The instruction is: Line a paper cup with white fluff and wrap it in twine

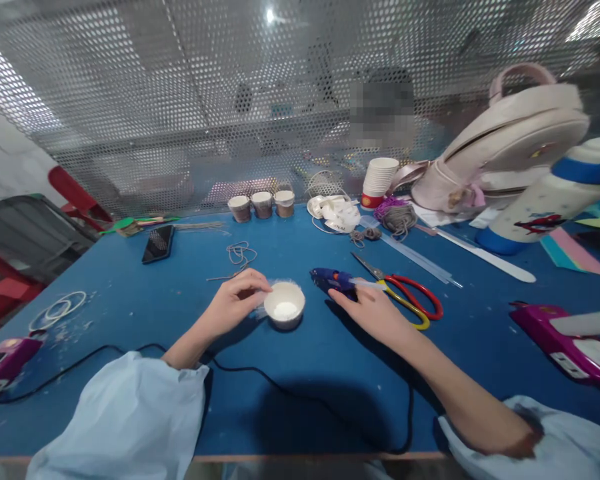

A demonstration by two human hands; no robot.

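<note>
My left hand pinches the rim of a small white paper cup on the blue table. The cup is cut short and its inside faces me; thin frayed strands stick out around it. My right hand is closed over a blue hot glue gun lying low at the table, with a clear glue stick coming out of its back end. Part of the gun is hidden behind my fingers. Scissors with red and yellow handles lie just beyond my right hand.
Three wrapped cups, a cup stack, grey yarn and a bag stand along the back mesh. A bottle and a power strip are right. A phone lies left; a black cord crosses in front.
</note>
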